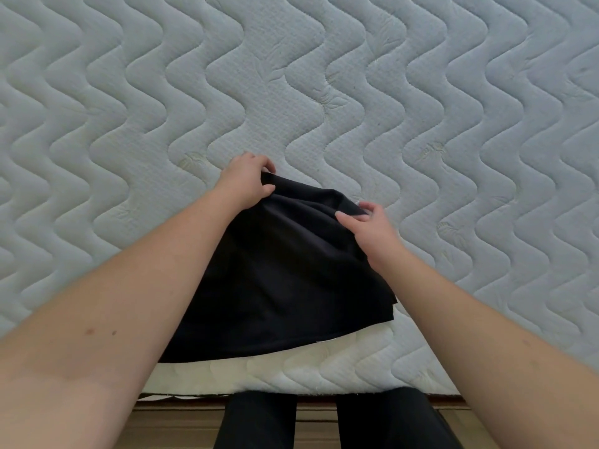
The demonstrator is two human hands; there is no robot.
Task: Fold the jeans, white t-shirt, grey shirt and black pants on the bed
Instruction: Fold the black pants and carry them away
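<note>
Fingers (269, 168) of both hands are pinching the black pants (278, 280) at the far edge.
Uneven pulling is risking a crooked fold on the bed (324, 76).

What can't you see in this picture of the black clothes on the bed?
Head view:
- Left hand and right hand grip the black pants; its folds hide its shape.
- Fingertips tucked behind cloth.
- Jeans, white t-shirt, grey shirt: nowhere in view.
- Mattress cut off by the edges.
</note>
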